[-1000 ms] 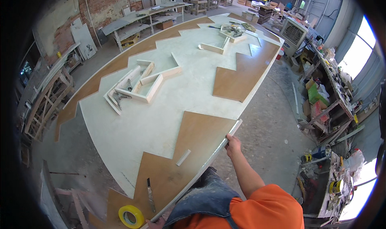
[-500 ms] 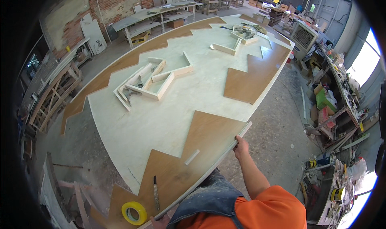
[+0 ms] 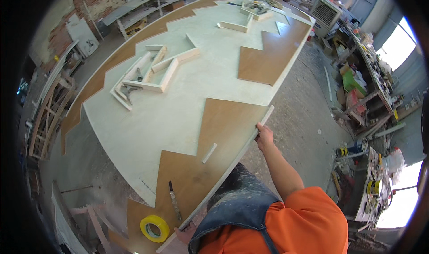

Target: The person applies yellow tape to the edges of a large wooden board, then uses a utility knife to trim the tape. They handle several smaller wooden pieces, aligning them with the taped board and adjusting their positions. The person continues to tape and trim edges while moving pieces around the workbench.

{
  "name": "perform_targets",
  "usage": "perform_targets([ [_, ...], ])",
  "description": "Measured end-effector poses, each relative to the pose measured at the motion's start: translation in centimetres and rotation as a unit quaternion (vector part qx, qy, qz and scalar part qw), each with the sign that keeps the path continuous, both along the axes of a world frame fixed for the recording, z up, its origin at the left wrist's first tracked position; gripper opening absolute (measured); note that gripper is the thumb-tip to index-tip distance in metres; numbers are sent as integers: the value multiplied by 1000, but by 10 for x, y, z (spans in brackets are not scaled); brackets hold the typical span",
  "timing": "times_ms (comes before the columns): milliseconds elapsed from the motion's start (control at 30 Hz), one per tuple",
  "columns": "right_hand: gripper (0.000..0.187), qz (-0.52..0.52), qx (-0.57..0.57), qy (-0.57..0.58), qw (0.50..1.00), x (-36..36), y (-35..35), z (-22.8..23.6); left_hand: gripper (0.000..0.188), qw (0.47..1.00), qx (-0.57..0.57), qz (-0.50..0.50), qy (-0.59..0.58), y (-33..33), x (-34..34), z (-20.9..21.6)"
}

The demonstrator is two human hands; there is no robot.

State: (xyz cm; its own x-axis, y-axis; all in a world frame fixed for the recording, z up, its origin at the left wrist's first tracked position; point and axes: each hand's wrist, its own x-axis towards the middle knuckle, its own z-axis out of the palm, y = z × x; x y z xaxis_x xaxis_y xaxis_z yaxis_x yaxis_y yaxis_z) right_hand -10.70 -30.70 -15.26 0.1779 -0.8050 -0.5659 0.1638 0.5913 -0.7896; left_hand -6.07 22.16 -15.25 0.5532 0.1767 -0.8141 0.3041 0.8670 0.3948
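Observation:
A long pale wooden strip [image 3: 237, 162] lies along the near right edge of a large board with a pale surface [image 3: 147, 120]. My right hand [image 3: 264, 135] is closed round the strip near its far end. At the strip's lower part my left hand [image 3: 186, 233] grips the edge, partly hidden by my dark apron. Beside the strip lies a brown zigzag-edged panel [image 3: 223, 133]. On that panel rest a short pale stick [image 3: 208, 152], a knife-like tool [image 3: 174, 201] with a dark tip and worn handle, and a roll of yellow tape [image 3: 162, 227], close to my left hand.
Angled wooden frames [image 3: 156, 86] with metal clamps stand on the board, and another frame [image 3: 237, 25] sits farther back. A cluttered shelf bench [image 3: 380, 93] runs along the right. Wooden trestles [image 3: 53, 106] stand at left. A boxy cooler [image 3: 325, 13] is at the far right.
The view has tipped down and shifted, so the board and tools appear higher and farther left. Both hands keep their hold on the strip.

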Motion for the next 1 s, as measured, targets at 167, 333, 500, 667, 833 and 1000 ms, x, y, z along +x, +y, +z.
perform_targets([
  [167,34,13,4,-9,1000,-7,-2,1,57,997,7,-55,-60,-14,-8,10],
  [333,34,100,25,-30,994,-18,-8,19,56,997,-21,-75,1,-31,1,-15],
  [500,40,200,60,-58,976,-66,-50,10,53,985,50,-160,34,-151,-13,49],
  [667,45,181,65,-25,981,-158,-162,-10,46,968,-25,-249,2,-286,-48,52],
  [833,43,117,31,54,991,-248,-267,13,32,914,50,-399,-52,-413,-85,58],
  [1000,43,108,-32,117,987,-288,-349,26,30,709,285,-597,-246,-547,-79,91],
])
